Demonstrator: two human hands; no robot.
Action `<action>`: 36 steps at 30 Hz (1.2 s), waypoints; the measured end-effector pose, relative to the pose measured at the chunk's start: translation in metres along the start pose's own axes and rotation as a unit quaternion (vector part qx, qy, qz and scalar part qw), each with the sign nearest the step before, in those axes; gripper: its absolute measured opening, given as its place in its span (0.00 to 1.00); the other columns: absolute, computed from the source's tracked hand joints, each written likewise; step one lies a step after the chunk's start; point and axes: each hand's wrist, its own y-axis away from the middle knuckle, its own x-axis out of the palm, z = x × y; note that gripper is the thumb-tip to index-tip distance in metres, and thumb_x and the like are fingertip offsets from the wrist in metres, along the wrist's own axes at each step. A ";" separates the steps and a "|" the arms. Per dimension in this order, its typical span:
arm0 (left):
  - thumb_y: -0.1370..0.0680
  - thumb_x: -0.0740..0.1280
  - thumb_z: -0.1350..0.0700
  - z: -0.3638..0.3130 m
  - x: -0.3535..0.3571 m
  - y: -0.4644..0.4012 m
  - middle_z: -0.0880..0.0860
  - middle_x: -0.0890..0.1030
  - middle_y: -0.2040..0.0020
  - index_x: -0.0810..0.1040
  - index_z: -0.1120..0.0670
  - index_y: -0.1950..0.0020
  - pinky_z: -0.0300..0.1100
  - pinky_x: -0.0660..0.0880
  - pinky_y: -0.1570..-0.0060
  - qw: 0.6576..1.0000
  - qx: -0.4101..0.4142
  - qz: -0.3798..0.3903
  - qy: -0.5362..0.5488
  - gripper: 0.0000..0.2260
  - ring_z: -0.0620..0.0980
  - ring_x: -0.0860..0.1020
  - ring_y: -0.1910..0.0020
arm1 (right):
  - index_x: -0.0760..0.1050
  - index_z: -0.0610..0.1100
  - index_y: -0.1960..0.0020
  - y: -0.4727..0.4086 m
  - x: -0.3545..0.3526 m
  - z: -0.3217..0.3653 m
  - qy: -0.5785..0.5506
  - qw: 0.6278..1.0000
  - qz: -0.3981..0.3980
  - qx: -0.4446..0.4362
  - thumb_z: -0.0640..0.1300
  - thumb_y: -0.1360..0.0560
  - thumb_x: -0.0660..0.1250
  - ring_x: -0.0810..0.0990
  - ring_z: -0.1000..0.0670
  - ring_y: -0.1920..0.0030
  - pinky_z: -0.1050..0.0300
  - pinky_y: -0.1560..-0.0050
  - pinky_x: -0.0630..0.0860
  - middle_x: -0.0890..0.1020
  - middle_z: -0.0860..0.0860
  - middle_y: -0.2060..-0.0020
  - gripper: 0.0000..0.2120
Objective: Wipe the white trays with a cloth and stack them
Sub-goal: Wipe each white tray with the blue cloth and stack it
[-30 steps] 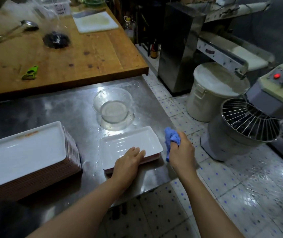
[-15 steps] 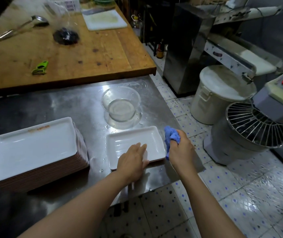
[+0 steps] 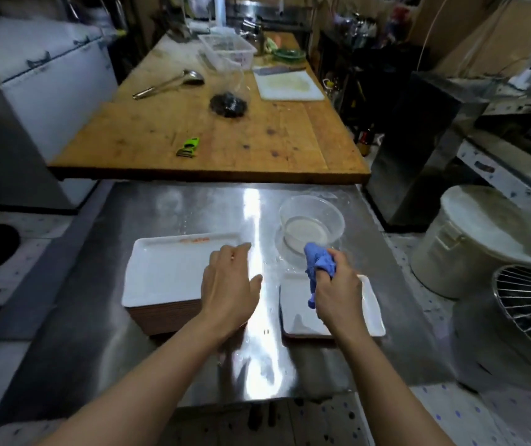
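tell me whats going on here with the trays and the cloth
A person is wiping white trays at a steel table. The right hand grips a blue cloth above a single tray lying flat near the table's right edge. The left hand, fingers relaxed, is over the right end of the tray stack; whether it touches is unclear. A clear bowl sits just behind the single tray.

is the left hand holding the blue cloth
No, the blue cloth is gripped in the right hand above the single tray; the left hand holds nothing.
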 end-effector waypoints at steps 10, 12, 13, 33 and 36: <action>0.24 0.66 0.50 0.123 -0.066 0.003 0.59 0.66 0.36 0.64 0.54 0.31 0.51 0.67 0.40 0.967 -0.246 -0.050 -0.031 0.24 0.59 0.65 0.37 | 0.70 0.49 0.50 0.016 0.091 0.043 0.040 0.995 0.069 -0.066 0.37 0.23 0.58 0.78 0.46 0.59 0.49 0.59 0.77 0.77 0.52 0.59 0.08; 0.24 0.65 0.50 0.135 -0.068 0.003 0.59 0.68 0.36 0.67 0.55 0.33 0.51 0.69 0.44 0.962 -0.271 -0.019 -0.025 0.21 0.59 0.69 0.38 | 0.70 0.48 0.50 0.017 0.101 0.048 0.050 0.993 0.073 -0.073 0.38 0.23 0.58 0.78 0.44 0.58 0.45 0.58 0.78 0.77 0.52 0.60 0.07; 0.24 0.65 0.52 0.140 -0.068 0.003 0.59 0.69 0.36 0.68 0.55 0.34 0.50 0.70 0.46 0.962 -0.274 -0.007 -0.015 0.19 0.59 0.71 0.40 | 0.70 0.48 0.50 0.019 0.107 0.051 0.052 0.993 0.078 -0.076 0.38 0.23 0.58 0.78 0.43 0.59 0.43 0.58 0.79 0.76 0.52 0.60 0.07; 0.27 0.64 0.62 0.154 -0.072 -0.001 0.54 0.79 0.49 0.71 0.55 0.51 0.43 0.68 0.58 0.962 -0.251 -0.078 0.074 0.07 0.55 0.76 0.52 | 0.71 0.47 0.49 0.023 0.147 0.057 0.103 0.986 0.090 -0.099 0.39 0.22 0.59 0.71 0.61 0.63 0.78 0.65 0.65 0.74 0.53 0.60 0.05; 0.27 0.62 0.62 0.153 -0.075 -0.007 0.51 0.77 0.54 0.67 0.54 0.50 0.42 0.65 0.65 0.960 -0.249 -0.075 0.101 0.08 0.53 0.73 0.57 | 0.70 0.49 0.50 0.022 0.148 0.056 0.099 0.987 0.095 -0.090 0.40 0.22 0.58 0.74 0.58 0.62 0.78 0.67 0.65 0.75 0.53 0.59 0.05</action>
